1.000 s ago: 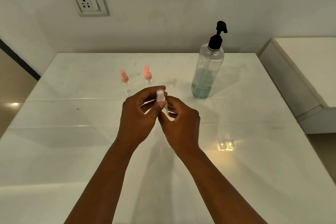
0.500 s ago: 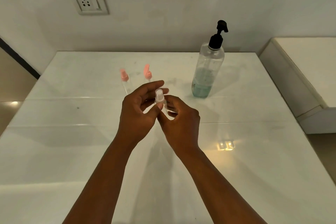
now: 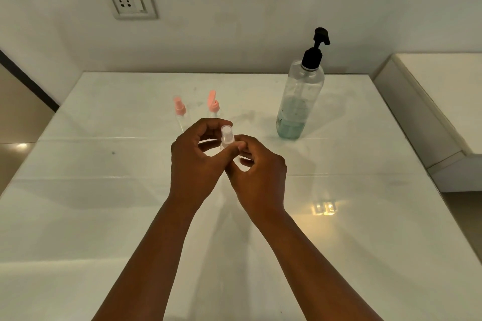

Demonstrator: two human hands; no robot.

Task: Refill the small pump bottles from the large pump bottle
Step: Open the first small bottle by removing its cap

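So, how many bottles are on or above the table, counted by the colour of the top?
Pink top: 2, the left pink-topped bottle and the right pink-topped bottle
Black top: 1, the large pump bottle
Clear top: 1, the small clear bottle, held by the left hand and right hand
Total: 4

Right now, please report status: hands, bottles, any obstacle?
Both hands, left hand and right hand, grip small clear bottle. Large pump bottle upright, partly full. Two pink-capped bottles untouched. Nothing blocking.
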